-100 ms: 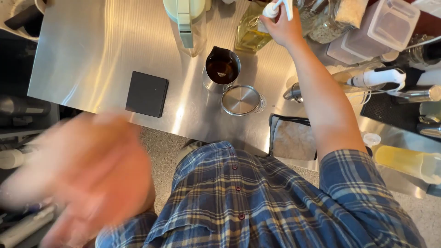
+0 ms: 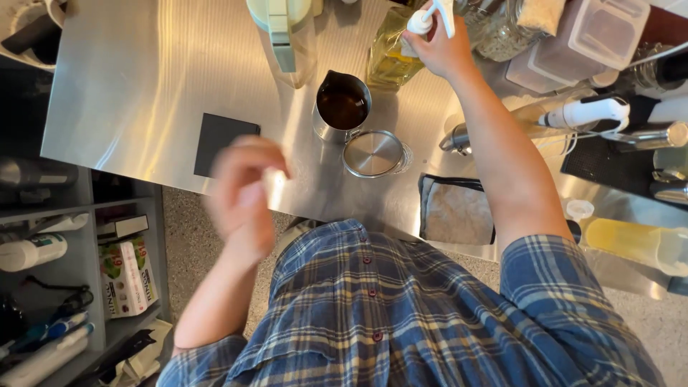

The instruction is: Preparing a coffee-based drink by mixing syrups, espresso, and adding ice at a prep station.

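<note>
Steel counter [image 2: 143, 86] carries everything: the yellow-liquid pump bottle [image 2: 387, 57] stands at its far edge, the steel pitcher of dark liquid [image 2: 342, 107] just beside it. Your right hand [image 2: 437, 46] is closed over the bottle's white pump head [image 2: 423, 20]. Your left hand [image 2: 244, 190] hangs blurred above the near edge, beside the black square coaster [image 2: 215, 140]; can't tell its grip.

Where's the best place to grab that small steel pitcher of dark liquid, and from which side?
Take the pitcher around its steel wall on the lower left, coming in from the bare counter side. It stands upright and open-topped with dark liquid inside, so a level side grip seems safest. The round lid crowds its lower right, and the spout points away. No handle shows.
</note>
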